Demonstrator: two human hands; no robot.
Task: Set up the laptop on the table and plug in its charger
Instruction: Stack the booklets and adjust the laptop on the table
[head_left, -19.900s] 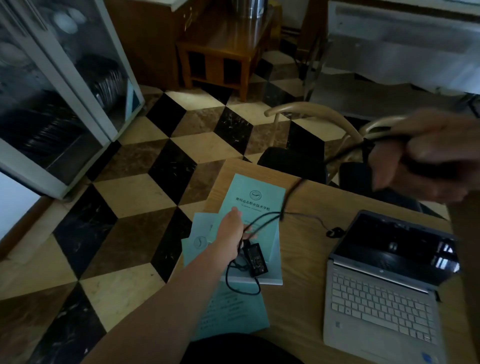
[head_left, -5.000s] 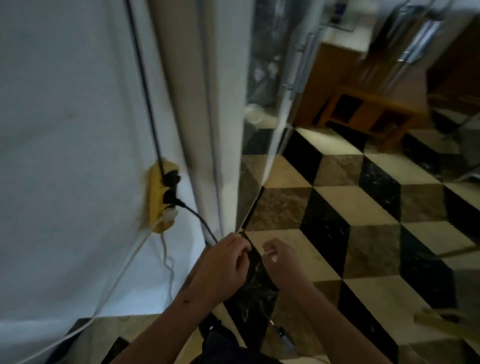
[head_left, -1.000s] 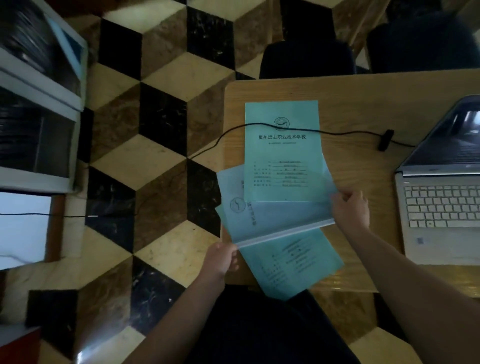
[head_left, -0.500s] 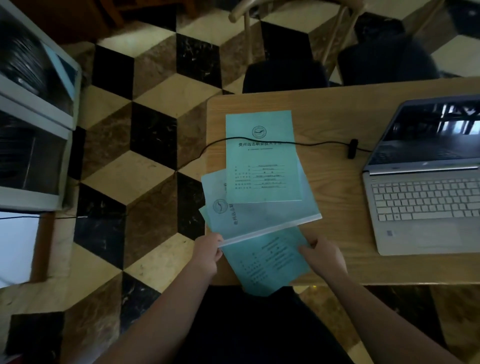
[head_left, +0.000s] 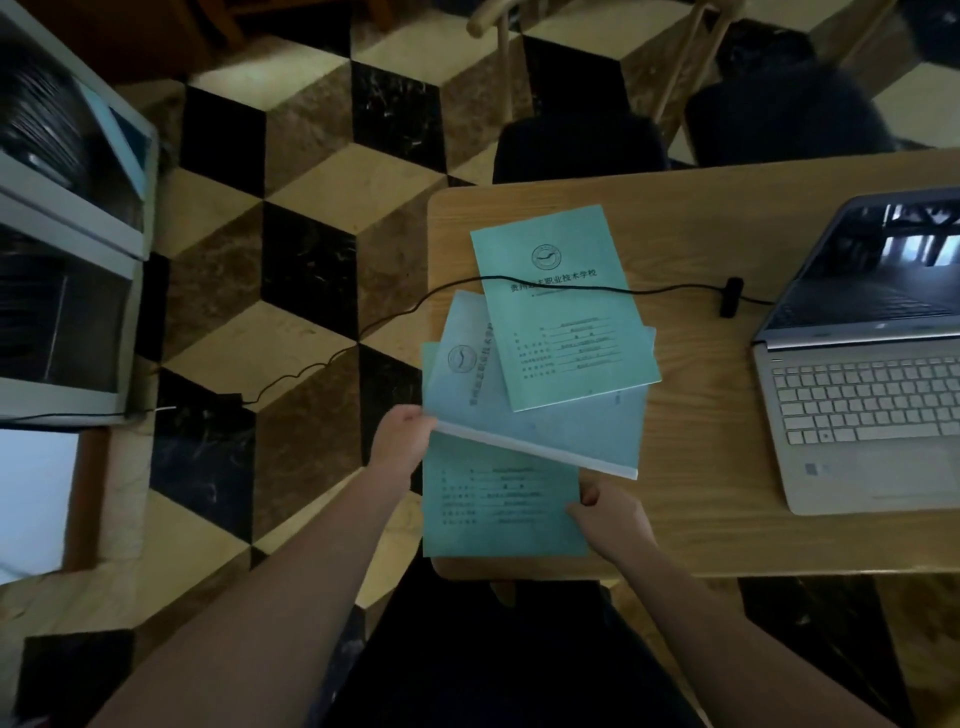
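Observation:
An open silver laptop (head_left: 862, 395) stands at the right of the wooden table (head_left: 696, 218), its screen dark. A black charger cable (head_left: 675, 289) leaves its left side, crosses the top green booklet (head_left: 561, 322) and drops off the table's left edge to the adapter brick (head_left: 228, 401) on the floor. My left hand (head_left: 402, 434) grips the left corner of a thick pale-blue booklet (head_left: 540, 421) and lifts it. Under that one, my right hand (head_left: 610, 512) pinches the right edge of the lowest green booklet (head_left: 493, 504).
Two dark-seated wooden chairs (head_left: 576, 140) stand at the table's far side. A glass-fronted cabinet (head_left: 67, 244) holding stacked dishes fills the left. The floor (head_left: 311, 197) is patterned in black, brown and cream tiles. A thin cable runs on along the cabinet's base.
The view has shifted slightly. My left hand has moved up to the thick booklet's corner and raised it; my right hand stays on the lowest booklet's right edge. Laptop and cable are unmoved.

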